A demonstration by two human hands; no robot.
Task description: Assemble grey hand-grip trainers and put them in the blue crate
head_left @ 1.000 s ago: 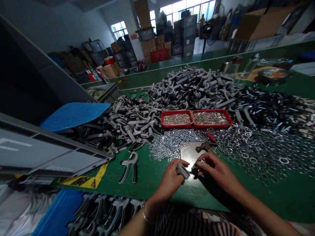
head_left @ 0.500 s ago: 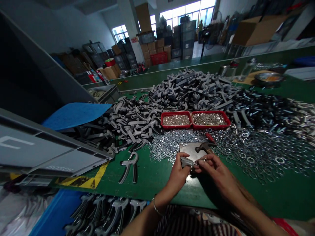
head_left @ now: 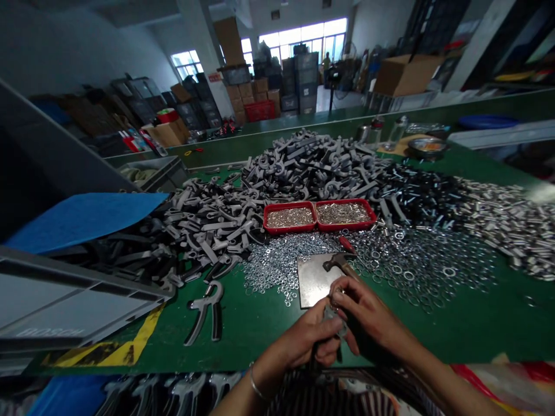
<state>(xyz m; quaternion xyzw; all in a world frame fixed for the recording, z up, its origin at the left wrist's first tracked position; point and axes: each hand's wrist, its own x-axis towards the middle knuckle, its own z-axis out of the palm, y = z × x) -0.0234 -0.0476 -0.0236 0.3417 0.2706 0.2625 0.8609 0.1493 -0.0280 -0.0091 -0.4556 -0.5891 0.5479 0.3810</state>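
Observation:
My left hand (head_left: 306, 338) is closed around a grey hand-grip handle (head_left: 335, 319), much of it hidden by the fingers. My right hand (head_left: 364, 309) meets it from the right, thumb and fingertips pinched at the handle's upper end on something small and shiny that I cannot make out. Just beyond the hands lies a flat metal plate (head_left: 313, 284), with a hammer (head_left: 339, 263) resting across its right corner. An assembled hand grip strengthener (head_left: 207, 312) lies off to the left on the green table.
Two red trays (head_left: 315, 224) of small metal pieces stand behind loose washers (head_left: 273, 263). Grey handles (head_left: 303, 162) are heaped at the back. Larger rings (head_left: 416, 266) and metal sleeves (head_left: 515, 219) spread rightward. A grey crate (head_left: 87, 312) borders the left.
Both hands have drawn closer to my body, off the plate's front edge. The handle has turned from nearly level to steeper. The view has swung right.

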